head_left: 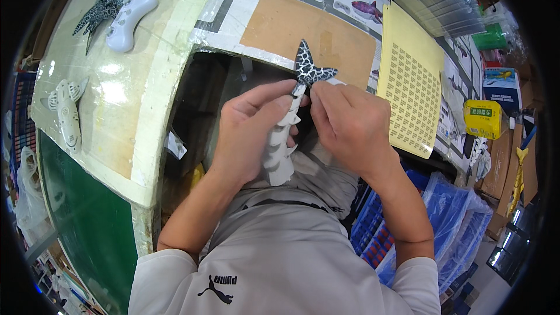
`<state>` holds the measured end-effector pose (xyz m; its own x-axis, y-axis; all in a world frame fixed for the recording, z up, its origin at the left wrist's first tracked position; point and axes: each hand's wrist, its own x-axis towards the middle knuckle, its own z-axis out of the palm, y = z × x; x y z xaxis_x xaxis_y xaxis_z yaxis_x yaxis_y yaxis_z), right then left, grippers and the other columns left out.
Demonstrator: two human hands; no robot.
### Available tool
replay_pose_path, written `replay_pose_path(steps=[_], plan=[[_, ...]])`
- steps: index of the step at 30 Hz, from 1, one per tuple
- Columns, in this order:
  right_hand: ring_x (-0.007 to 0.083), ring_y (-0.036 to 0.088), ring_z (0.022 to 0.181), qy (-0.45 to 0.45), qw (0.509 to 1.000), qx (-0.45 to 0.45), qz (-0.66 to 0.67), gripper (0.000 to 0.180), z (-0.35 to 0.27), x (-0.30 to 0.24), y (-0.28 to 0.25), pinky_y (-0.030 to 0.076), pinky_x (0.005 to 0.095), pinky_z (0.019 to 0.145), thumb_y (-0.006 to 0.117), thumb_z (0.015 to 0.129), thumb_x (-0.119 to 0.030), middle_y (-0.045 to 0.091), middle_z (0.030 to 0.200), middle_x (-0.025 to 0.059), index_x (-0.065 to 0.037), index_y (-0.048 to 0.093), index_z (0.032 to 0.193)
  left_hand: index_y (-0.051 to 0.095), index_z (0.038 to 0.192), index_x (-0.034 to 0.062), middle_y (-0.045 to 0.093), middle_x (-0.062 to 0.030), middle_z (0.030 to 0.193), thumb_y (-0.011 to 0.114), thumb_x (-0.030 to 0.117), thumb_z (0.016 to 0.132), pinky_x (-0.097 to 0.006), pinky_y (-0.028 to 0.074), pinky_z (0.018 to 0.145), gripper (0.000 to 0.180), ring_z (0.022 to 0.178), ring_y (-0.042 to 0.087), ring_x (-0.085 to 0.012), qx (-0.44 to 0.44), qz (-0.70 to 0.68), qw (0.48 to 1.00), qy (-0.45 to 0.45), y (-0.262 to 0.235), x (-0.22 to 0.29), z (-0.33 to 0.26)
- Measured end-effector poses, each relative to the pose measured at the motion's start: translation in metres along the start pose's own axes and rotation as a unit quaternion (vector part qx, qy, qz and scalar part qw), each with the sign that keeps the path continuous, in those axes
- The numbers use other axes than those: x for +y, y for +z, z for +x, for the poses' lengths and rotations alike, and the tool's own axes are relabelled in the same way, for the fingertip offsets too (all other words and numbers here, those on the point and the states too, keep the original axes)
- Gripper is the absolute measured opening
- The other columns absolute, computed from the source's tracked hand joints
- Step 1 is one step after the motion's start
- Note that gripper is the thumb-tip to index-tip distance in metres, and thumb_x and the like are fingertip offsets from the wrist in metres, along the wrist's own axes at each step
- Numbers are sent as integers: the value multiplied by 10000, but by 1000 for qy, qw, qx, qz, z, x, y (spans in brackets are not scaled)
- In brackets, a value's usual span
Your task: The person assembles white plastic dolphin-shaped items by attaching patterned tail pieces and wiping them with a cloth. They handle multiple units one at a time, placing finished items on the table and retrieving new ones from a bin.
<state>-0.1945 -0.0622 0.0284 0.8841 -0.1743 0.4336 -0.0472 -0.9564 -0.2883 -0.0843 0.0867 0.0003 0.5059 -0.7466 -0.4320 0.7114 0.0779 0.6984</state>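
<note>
A white segmented toy body (280,160) hangs over my lap, tilted, with small side fins along it. At its upper end stands a black tail fin (305,65) with a white crackle pattern. My left hand (248,125) is closed around the upper part of the white body, thumb on top. With fingers and thumb pressed together, my right hand (353,119) pinches at the base of the tail fin. A small white bit shows just above the right knuckles; I cannot make out what it is. The fingertips of my right hand are partly hidden.
On the table lie a white remote control (129,23), several black crackle-patterned toy pieces (108,11) and a white toy (69,115). A yellow label sheet (411,84) lies at right, near a yellow packet (484,119). Blue crates (373,227) stand beside my right arm.
</note>
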Motion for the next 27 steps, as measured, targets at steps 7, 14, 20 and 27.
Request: replay_pose_path(steps=[7, 14, 20, 27], plan=[[260, 633, 582, -3, 1000, 0, -6, 123, -1, -1, 1, 482, 378, 504, 753, 829, -23, 625, 687, 88, -51, 703, 938, 688, 1289, -42, 749, -90, 961, 685, 60, 981, -278, 567, 604, 324, 709, 681, -118, 7, 43, 999, 32, -2, -3, 2], [261, 627, 581, 9, 1000, -12, -12, 90, -1, -2, 1, 486, 379, 507, 735, 843, -23, 608, 675, 85, -67, 686, 904, 679, 1300, -41, 759, -99, 981, 680, 65, 984, -287, 572, 596, 333, 693, 680, -124, -4, 25, 1000, 12, -4, -2, 2], [257, 616, 568, 9, 1000, 5, -9, 93, -1, -1, 3, 474, 386, 499, 731, 837, -23, 589, 661, 78, -79, 669, 876, 658, 1324, -43, 756, -115, 1051, 639, 82, 1005, -303, 584, 592, 343, 695, 681, -137, -11, -14, 1000, -11, -3, 0, 3], [246, 631, 584, 3, 999, 5, -35, 84, 0, 0, 3, 482, 376, 507, 724, 841, -73, 604, 671, 66, -75, 640, 848, 639, 1351, -35, 754, -127, 1094, 614, 91, 1015, -314, 591, 610, 360, 711, 681, -144, -23, -17, 1000, -14, -4, 0, 5]])
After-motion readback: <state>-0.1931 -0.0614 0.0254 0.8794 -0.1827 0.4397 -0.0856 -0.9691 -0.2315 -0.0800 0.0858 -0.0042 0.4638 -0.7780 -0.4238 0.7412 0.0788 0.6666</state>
